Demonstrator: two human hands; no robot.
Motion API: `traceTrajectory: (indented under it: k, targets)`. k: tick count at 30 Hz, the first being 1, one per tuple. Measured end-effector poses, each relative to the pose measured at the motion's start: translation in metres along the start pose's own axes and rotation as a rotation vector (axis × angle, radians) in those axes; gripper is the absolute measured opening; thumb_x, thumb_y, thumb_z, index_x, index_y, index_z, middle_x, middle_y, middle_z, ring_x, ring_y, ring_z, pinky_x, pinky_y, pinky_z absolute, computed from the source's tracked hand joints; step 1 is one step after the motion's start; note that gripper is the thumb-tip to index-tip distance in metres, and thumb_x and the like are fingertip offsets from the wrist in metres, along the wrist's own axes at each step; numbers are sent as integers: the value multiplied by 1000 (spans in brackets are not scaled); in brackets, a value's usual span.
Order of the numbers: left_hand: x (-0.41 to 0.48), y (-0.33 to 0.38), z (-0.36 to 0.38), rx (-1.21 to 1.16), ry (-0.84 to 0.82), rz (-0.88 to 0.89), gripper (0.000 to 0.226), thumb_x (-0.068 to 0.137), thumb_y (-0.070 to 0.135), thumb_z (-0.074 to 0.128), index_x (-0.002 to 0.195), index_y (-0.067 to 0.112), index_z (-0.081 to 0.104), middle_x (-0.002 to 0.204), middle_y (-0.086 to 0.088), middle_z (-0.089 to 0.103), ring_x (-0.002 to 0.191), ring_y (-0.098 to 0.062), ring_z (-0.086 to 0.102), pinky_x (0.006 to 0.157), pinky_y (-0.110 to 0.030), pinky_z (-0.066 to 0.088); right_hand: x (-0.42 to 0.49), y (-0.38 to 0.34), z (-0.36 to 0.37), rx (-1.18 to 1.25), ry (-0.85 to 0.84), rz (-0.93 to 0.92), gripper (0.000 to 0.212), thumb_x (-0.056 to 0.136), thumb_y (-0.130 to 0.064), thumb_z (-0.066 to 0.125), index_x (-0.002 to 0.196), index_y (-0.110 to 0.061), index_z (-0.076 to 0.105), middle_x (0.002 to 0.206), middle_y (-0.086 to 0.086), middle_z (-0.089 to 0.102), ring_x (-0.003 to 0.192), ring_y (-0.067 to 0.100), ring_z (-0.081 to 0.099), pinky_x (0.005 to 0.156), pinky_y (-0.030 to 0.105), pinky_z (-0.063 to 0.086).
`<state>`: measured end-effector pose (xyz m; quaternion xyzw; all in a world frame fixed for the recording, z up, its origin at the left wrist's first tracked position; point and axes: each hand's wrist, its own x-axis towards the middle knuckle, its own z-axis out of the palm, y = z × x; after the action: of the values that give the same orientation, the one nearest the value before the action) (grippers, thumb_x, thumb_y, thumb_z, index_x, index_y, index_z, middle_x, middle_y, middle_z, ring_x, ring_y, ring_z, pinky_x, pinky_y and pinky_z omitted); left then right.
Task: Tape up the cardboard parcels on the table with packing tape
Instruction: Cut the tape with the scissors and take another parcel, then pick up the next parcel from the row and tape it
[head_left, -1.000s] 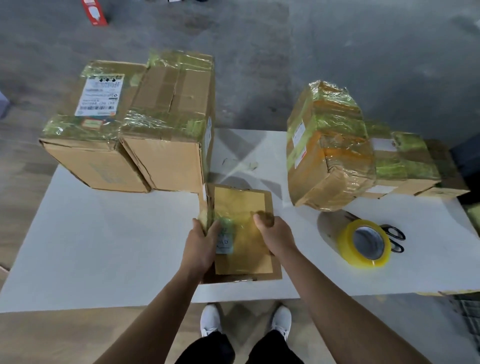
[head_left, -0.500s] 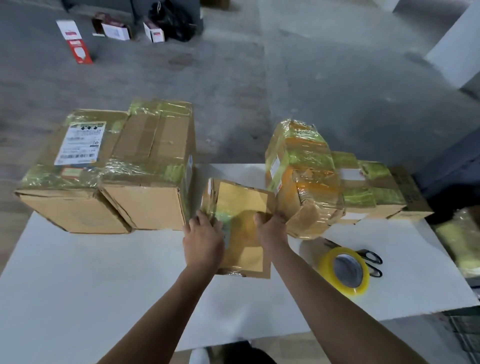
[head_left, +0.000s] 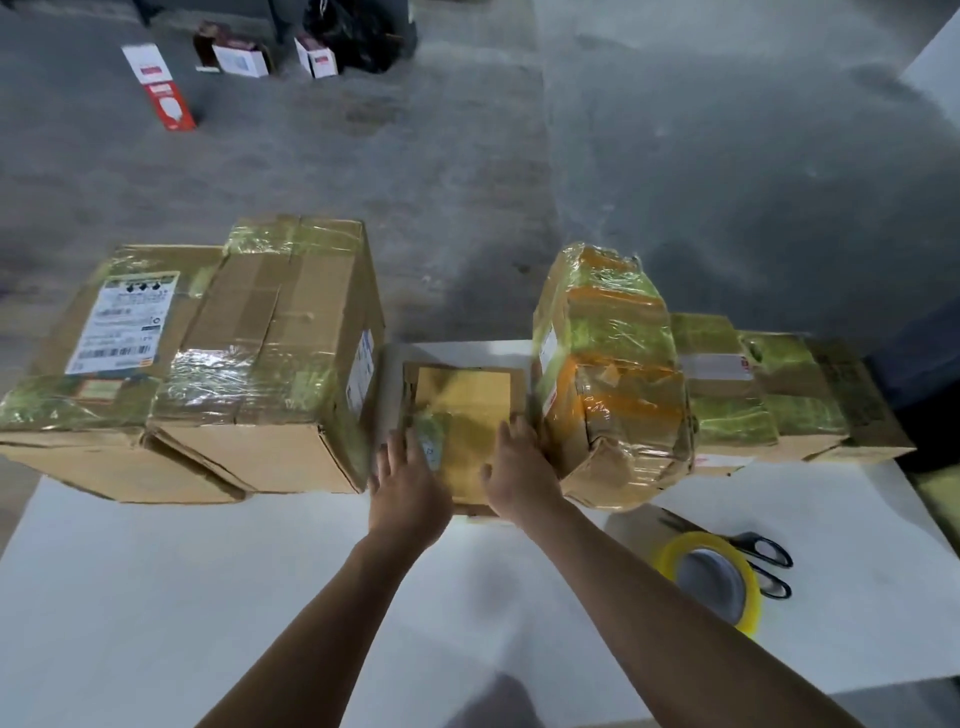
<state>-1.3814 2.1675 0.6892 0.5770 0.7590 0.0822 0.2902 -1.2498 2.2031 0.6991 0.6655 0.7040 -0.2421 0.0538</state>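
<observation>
A small flat cardboard parcel (head_left: 465, 405) with yellow tape on top lies on the white table (head_left: 156, 597), in the gap between the big boxes. My left hand (head_left: 408, 491) lies flat on its near left part, fingers spread. My right hand (head_left: 519, 475) rests on its near right edge, fingers apart, beside the taped orange parcel (head_left: 608, 374). A roll of yellow packing tape (head_left: 711, 579) stands on the table at the right, with black scissors (head_left: 763, 561) just behind it.
Two large taped cardboard boxes (head_left: 270, 353) (head_left: 104, 364) stand at the left back of the table. Several smaller taped parcels (head_left: 769, 395) line the right back edge. Small white and red cartons (head_left: 161, 85) lie on the grey floor beyond.
The small parcel has slid away from me into the gap between the big boxes, with both hands moving forward on it. The camera has tilted up.
</observation>
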Motion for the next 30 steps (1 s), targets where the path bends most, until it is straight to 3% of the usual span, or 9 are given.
traceTrajectory:
  k: [4, 8, 16, 22, 25, 27, 29, 30]
  targets:
    - [-11, -10, 16, 209, -88, 26, 68, 97, 27, 41, 154, 9, 9, 162, -14, -8, 149, -36, -2, 117, -50, 21, 5, 1, 9, -165, -132, -54, 89, 94, -58, 51, 157, -13, 7, 163, 19, -5, 151, 36, -6, 119, 49, 21]
    - [3, -8, 18, 235, -106, 44, 72, 99, 30, 42, 155, 6, 4, 161, -16, -12, 149, -37, -6, 119, -49, 14, 17, -4, 7, -225, -149, -94, 107, 85, -67, 56, 156, -7, 2, 162, 24, -8, 148, 45, -9, 120, 52, 7]
    - [38, -7, 5, 238, -94, 93, 69, 102, 39, 40, 156, 12, 6, 163, -18, -7, 150, -34, -2, 120, -45, 12, 58, -3, -8, -215, -171, -93, 108, 85, -69, 55, 156, -8, 1, 162, 22, -12, 149, 43, -8, 122, 53, 6]
    - [35, 9, 1, 199, -33, 72, 60, 100, 18, 41, 154, 11, 16, 163, -15, 1, 151, -31, 2, 120, -43, 15, 74, -5, -10, -246, -187, -76, 108, 86, -72, 50, 157, -8, -1, 162, 22, -14, 149, 43, -9, 122, 52, 5]
    - [24, 23, -8, 161, -25, 99, 61, 98, 16, 44, 153, 13, 20, 163, -11, 7, 150, -28, 10, 116, -42, 25, 78, -12, -11, -220, -175, -32, 96, 89, -63, 55, 156, -9, 10, 163, 21, -3, 149, 41, 0, 122, 50, 9]
    - [15, 35, -23, 98, 22, 157, 51, 97, 15, 46, 147, 13, 35, 158, -10, 24, 142, -29, 32, 106, -42, 39, 76, -21, -18, -60, -141, -32, 66, 96, -43, 53, 149, -11, 29, 158, 20, 21, 145, 38, 22, 116, 43, 27]
    - [6, 46, -43, 14, 212, 309, 36, 93, 11, 47, 128, 12, 57, 136, -7, 53, 114, -30, 59, 83, -41, 54, 68, -33, -32, 198, -148, -44, 42, 103, -22, 44, 141, -4, 42, 146, 21, 42, 134, 35, 43, 93, 21, 46]
    - [1, 49, -54, -20, 328, 381, 32, 91, 11, 47, 117, 12, 64, 123, -6, 62, 101, -28, 64, 72, -40, 56, 64, -41, -38, 385, -166, -36, 38, 104, -14, 41, 138, 2, 45, 143, 22, 47, 130, 35, 47, 77, 11, 46]
